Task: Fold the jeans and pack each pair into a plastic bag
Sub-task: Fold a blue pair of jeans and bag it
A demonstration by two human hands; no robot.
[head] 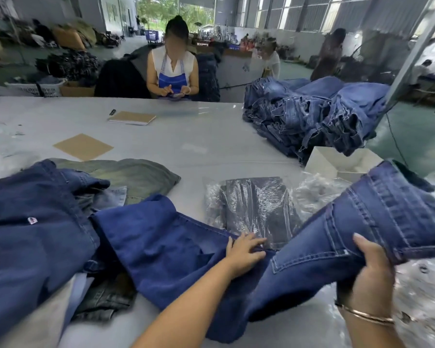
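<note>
- The jeans (236,267) lie across the worktop (186,136), long axis running left to right, waistband raised at the right.
- Right hand (369,270) has its grip curled round the waistband end.
- Left hand (244,252) rests flat, fingers spread, mid-length, nearer the legs.

Workshop hall, daylit. Grey table (186,136) is extended ahead of the hands. Green floor (412,136) is seen to their right. Tall windows (299,11) are set in the far wall, up and right of the hands; an open doorway (176,8) with trees is framed straight ahead. A slanted metal post (412,51) is seen at far right.
</note>
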